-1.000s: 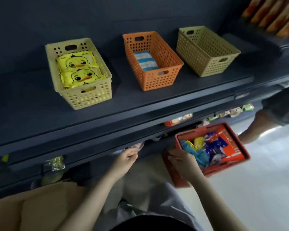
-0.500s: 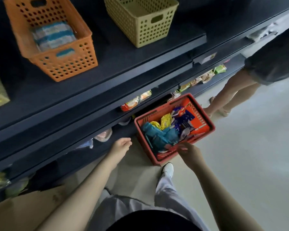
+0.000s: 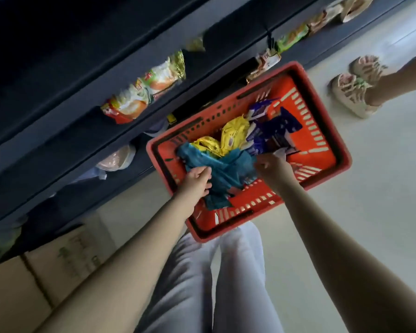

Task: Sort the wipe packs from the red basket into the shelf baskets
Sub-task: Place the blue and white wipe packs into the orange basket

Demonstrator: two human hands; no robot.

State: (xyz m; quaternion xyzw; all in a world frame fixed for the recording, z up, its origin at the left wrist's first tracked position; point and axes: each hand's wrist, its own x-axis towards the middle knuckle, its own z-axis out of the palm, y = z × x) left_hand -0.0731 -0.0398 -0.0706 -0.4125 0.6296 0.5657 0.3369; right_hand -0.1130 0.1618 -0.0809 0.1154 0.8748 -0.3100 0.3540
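Note:
The red basket (image 3: pixel 328 126) sits on the pale floor against the dark shelving. It holds crumpled teal wipe packs (image 3: pixel 228 171) at its near left, yellow packs (image 3: pixel 233 135) in the middle and purple packs (image 3: pixel 271 128) toward the far right. My left hand (image 3: pixel 196 182) is inside the basket with its fingers curled onto a teal pack. My right hand (image 3: pixel 273 168) reaches in beside it, fingers pinched on the pale edge of a purple pack. The shelf baskets are out of view.
Dark shelf edges run diagonally above the basket, with snack bags (image 3: pixel 149 90) poking out. A cardboard box (image 3: pixel 34 280) stands at the lower left. Another person's sandalled feet (image 3: pixel 353 92) stand just right of the basket. My grey trouser legs (image 3: pixel 202 284) are below.
The view has dropped from the shelf baskets to the floor. Both hands moved into the red basket: the left onto the teal packs, the right from the near rim onto the purple packs.

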